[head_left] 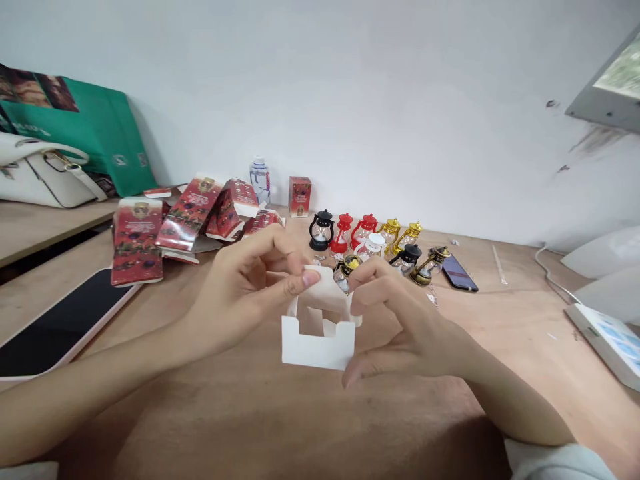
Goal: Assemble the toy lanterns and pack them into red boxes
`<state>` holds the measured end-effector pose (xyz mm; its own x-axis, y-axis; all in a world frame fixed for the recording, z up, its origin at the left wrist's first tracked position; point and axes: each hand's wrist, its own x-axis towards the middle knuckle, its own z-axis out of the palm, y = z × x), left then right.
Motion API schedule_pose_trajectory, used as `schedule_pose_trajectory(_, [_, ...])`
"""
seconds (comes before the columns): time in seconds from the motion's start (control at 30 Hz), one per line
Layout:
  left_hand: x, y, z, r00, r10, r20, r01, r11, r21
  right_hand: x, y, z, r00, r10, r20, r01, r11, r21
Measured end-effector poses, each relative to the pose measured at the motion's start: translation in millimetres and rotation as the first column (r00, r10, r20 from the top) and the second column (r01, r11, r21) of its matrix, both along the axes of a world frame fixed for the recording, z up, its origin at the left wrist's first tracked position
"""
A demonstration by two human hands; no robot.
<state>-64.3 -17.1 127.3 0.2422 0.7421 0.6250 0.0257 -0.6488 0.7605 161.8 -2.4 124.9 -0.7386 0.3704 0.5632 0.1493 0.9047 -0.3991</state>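
Observation:
A small carton with white flaps is held above the table, its open end facing me and its inside showing. My left hand pinches the upper flap between thumb and fingers. On the carton's right side is my right hand, fingers curled round the edge and thumb near the lower right corner. Just behind the hands stand several small lanterns in black, red, gold, white and bronze. The outer faces of the carton are mostly hidden.
Flat red cartons are piled at the left, by a large phone. A bottle and an upright red box stand near the wall. Another phone and a white device are right; bags are far left.

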Motion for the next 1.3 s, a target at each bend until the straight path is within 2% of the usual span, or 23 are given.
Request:
schedule_pose_trajectory(0.07, [-1.1,1.5,-0.1,0.999,-0.039,-0.025,0.039,0.999,-0.011,-2.6,3.2,-1.5,0.995,-0.064,-0.075,0.062,0.998,-0.032])
schedule_pose_trajectory(0.17, [-3.3,6.0,-1.5,0.987,-0.06,-0.147,0.063,0.998,0.016,-6.1,12.0,-4.2,0.986,-0.113,-0.126,0.096,0.987,-0.132])
schedule_pose_trajectory(0.27, [-5.0,12.4,-2.4,0.943,-0.009,-0.332,0.045,0.994,0.1,-7.0,22.5,-7.9,0.979,-0.147,-0.14,0.099,0.949,-0.3])
schedule_pose_trajectory(0.37, [-4.9,17.6,-1.4,0.881,0.038,-0.471,0.018,0.993,0.114,-7.1,29.7,-11.8,0.97,-0.193,-0.145,0.114,0.894,-0.433])
schedule_pose_trajectory(0.47, [-3.5,19.7,-1.1,0.841,0.093,-0.533,-0.056,0.995,0.084,-8.5,31.2,-14.1,0.969,-0.208,-0.132,0.111,0.847,-0.52])
schedule_pose_trajectory(0.53, [-2.9,20.2,-2.6,0.84,0.117,-0.53,-0.097,0.993,0.066,-9.6,29.3,-14.0,0.97,-0.214,-0.118,0.118,0.831,-0.544])
schedule_pose_trajectory(0.63, [-4.3,20.9,-5.6,0.872,0.117,-0.475,-0.115,0.993,0.035,-9.5,24.4,-11.9,0.97,-0.222,-0.1,0.138,0.839,-0.527])
schedule_pose_trajectory(0.83, [-6.4,20.2,-7.6,0.847,0.188,-0.498,-0.121,0.979,0.165,-8.7,18.7,-7.2,0.974,-0.206,-0.099,0.139,0.877,-0.459])
schedule_pose_trajectory(1.0, [1.3,18.1,-12.9,0.885,0.22,-0.41,-0.15,0.969,0.197,-9.4,16.7,-3.6,0.974,-0.216,-0.062,0.183,0.922,-0.34])
schedule_pose_trajectory(1.1, [3.5,17.5,-16.1,0.902,0.196,-0.384,-0.111,0.966,0.233,-7.9,16.3,-2.3,0.97,-0.236,-0.058,0.215,0.944,-0.251])
schedule_pose_trajectory(1.2, [3.6,17.3,-20.2,0.919,0.116,-0.377,-0.032,0.974,0.223,-6.2,18.5,-4.5,0.96,-0.275,-0.059,0.261,0.949,-0.175])
schedule_pose_trajectory(1.3, [3.3,17.0,-24.7,0.912,0.118,-0.393,-0.053,0.984,0.173,-5.1,21.9,-10.5,0.936,-0.321,-0.142,0.287,0.933,-0.217])
